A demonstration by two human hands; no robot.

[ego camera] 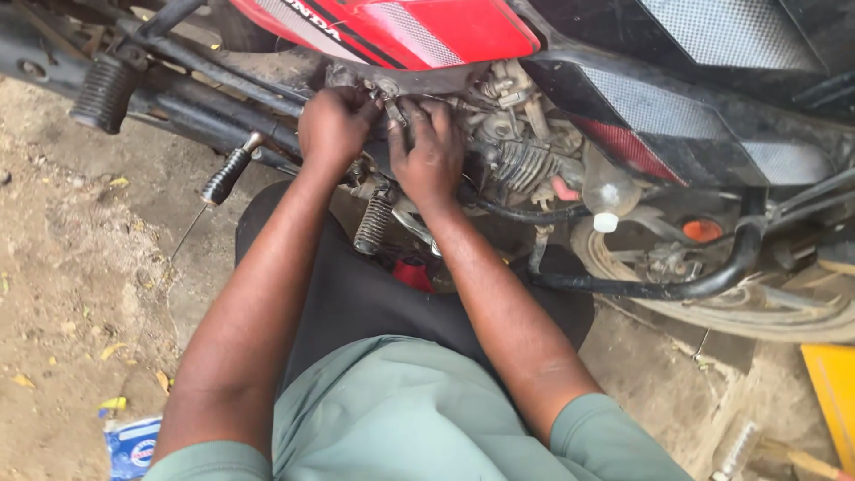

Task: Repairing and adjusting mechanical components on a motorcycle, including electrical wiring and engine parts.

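A red and black motorcycle (677, 98) fills the top of the head view, its engine (521, 147) exposed under the red tank (419, 31). My left hand (334, 125) is closed around a small metal part at the engine's left side. My right hand (429, 151) rests right beside it, fingers curled over the same spot. What sits between the fingers is hidden by the hands. Both forearms reach up from my lap over dark trousers.
A ribbed footpeg (372, 223) and a kick lever (227, 174) stick out below the hands. A clear plastic bottle (606, 191) hangs by the engine. A black crash bar (659, 287) curves at right. A hammer (757, 450) and a blue packet (134, 445) lie on the dirt.
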